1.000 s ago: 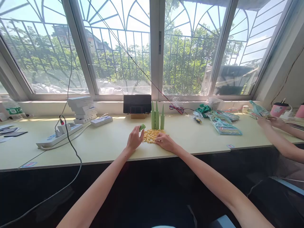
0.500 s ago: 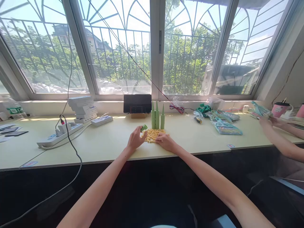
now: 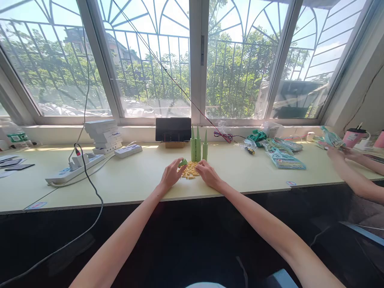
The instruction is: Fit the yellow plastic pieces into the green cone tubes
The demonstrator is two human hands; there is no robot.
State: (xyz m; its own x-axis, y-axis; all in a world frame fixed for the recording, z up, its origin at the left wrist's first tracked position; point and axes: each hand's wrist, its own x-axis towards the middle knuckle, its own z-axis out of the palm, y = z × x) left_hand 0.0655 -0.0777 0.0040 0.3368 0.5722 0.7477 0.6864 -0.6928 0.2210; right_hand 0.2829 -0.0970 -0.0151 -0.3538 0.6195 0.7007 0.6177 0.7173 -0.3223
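One green piece [image 3: 182, 163] in curled left fingers [image 3: 175, 163]; right fingers [image 3: 201, 167] nearly closed at yellow pieces [image 3: 189, 173], hold unclear.

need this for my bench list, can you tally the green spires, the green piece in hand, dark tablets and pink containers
green spires: 3
green piece in left hand: 1
dark tablet: 1
pink containers, one cut off by the frame: 2
total: 7

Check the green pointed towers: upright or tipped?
Upright: all three green towers stand behind the yellow pieces, tips pointing up.
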